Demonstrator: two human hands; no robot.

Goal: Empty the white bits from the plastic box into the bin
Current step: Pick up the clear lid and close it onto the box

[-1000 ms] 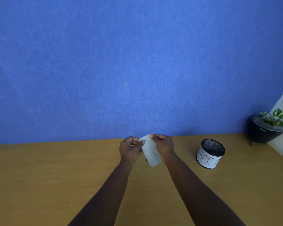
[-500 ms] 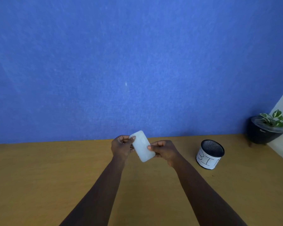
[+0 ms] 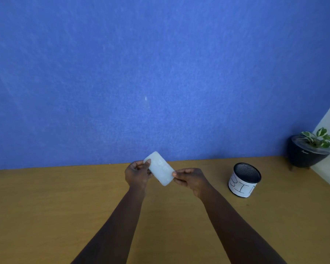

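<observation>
A small, translucent white plastic box [image 3: 160, 168] with rounded corners is held above the wooden table, tilted diagonally. My left hand [image 3: 136, 173] grips its upper left end. My right hand [image 3: 189, 178] pinches its lower right end. Faint pale shapes show through its face; I cannot tell whether it is open. The bin [image 3: 244, 180], a small black mesh cylinder with a white label reading "BIN", stands on the table to the right of my right hand, apart from it.
A dark pot with a green plant [image 3: 309, 149] stands in the far right corner. A blue wall [image 3: 141, 73] rises behind the wooden table [image 3: 46, 206]. The table's right edge runs diagonally past the bin.
The box has turned from nearly upright to a wider diagonal tilt. My right hand has shifted from its top down to its lower right end, and my left hand has moved slightly left.
</observation>
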